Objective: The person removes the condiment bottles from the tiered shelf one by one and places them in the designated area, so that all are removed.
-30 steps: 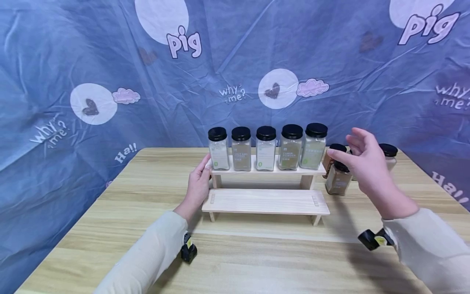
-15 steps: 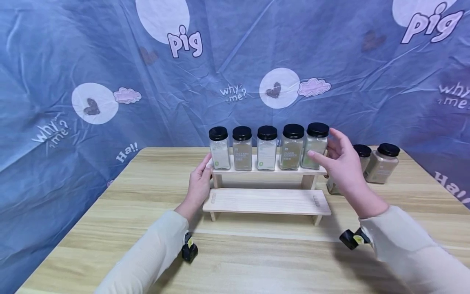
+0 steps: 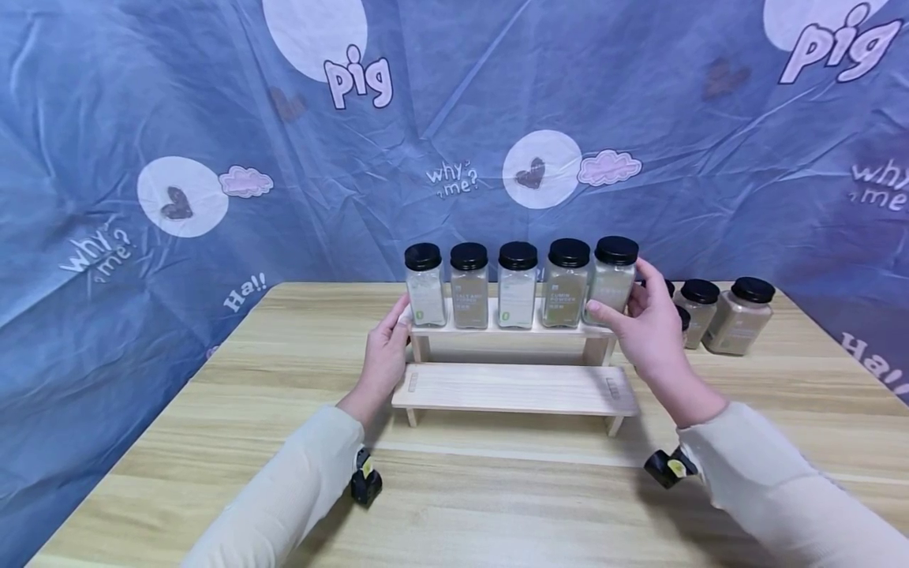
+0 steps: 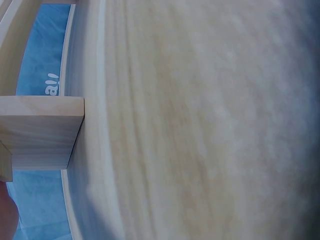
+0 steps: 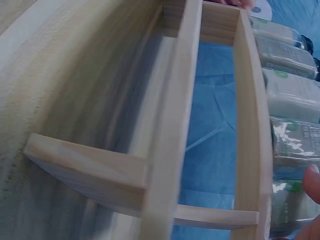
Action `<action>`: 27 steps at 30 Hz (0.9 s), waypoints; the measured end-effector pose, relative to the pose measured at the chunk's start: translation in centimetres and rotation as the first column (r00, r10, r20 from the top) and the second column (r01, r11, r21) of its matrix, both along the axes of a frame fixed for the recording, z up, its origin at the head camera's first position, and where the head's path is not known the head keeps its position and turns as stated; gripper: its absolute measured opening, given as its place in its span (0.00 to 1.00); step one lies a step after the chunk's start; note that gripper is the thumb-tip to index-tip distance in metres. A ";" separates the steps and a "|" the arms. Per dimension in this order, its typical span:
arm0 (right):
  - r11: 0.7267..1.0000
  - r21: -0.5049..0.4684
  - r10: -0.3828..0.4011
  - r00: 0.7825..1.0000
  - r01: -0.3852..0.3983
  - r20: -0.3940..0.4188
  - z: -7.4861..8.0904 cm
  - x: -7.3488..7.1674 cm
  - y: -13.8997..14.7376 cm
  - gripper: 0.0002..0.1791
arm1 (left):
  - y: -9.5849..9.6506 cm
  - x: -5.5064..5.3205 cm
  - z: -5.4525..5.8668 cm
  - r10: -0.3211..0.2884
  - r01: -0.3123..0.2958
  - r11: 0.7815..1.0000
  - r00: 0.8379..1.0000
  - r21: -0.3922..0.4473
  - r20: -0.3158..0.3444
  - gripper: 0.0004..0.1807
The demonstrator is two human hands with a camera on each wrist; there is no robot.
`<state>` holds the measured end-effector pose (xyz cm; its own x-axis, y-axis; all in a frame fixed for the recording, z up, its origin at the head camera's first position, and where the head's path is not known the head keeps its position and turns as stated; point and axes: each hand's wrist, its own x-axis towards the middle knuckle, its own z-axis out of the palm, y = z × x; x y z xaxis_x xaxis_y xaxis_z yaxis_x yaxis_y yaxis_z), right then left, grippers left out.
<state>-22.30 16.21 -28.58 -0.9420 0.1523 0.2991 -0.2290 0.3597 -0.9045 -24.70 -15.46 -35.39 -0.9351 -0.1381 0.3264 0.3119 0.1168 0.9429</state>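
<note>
The end jar [image 3: 614, 281], roughly upright, is pinched by the nearer right hand [image 3: 651, 330] from four o'clock; the rack's [image 3: 513, 388] nine o'clock end is gripped by the left hand [image 3: 383, 355].

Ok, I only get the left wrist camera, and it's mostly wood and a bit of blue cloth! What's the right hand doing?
Observer: The right hand is holding the rightmost jar on the upper shelf, with its thumb on the front.
Operator: Ooh, has that jar got friends next to it?
Observer: Yes, four other jars with black lids stand in a row on that same shelf.
Operator: And are any jars down on the table?
Observer: Yes, more black-lidded jars are on the table, off to the right of the wooden rack; some are partly hidden by the right hand.
</note>
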 end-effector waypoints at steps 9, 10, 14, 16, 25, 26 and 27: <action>0.996 0.060 -0.062 0.998 0.063 -0.011 -0.5 0.0 -0.4 0.47 | 0.1 0.1 0.1 -0.008 0.008 1.000 1.000 0.002 0.007 0.23; 0.996 0.061 -0.066 0.998 0.067 -0.013 -0.5 0.0 -0.4 0.47 | 0.1 0.1 0.1 -0.005 0.005 1.000 1.000 0.000 0.007 0.23; 0.993 0.071 -0.089 0.996 0.090 -0.014 -0.5 -0.1 -0.5 0.46 | 0.1 0.1 0.2 0.004 -0.004 1.000 1.000 -0.007 0.005 0.23; 0.992 0.074 -0.101 0.995 0.102 -0.012 -0.5 -0.1 -0.5 0.46 | 0.0 0.1 0.2 0.002 -0.002 1.000 1.000 -0.011 0.002 0.23; 0.990 0.057 -0.126 0.992 0.127 -0.010 -0.4 -0.1 -0.7 0.45 | 0.0 0.1 0.2 -0.016 0.016 1.000 1.000 0.012 0.017 0.23; 0.990 0.051 -0.131 0.991 0.131 -0.015 -0.4 -0.1 -0.7 0.45 | 0.1 0.1 0.2 -0.015 0.015 1.000 1.000 0.012 0.019 0.23; 0.990 0.044 -0.134 0.991 0.135 -0.020 -0.4 -0.1 -0.7 0.44 | 0.1 0.1 0.2 -0.013 0.013 1.000 1.000 0.011 0.020 0.23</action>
<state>-22.44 15.52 -29.02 -0.9087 0.2631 0.3242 -0.1910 0.4286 -0.8831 -24.60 -15.40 -35.20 -0.9432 -0.1294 0.3059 0.2941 0.1026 0.9503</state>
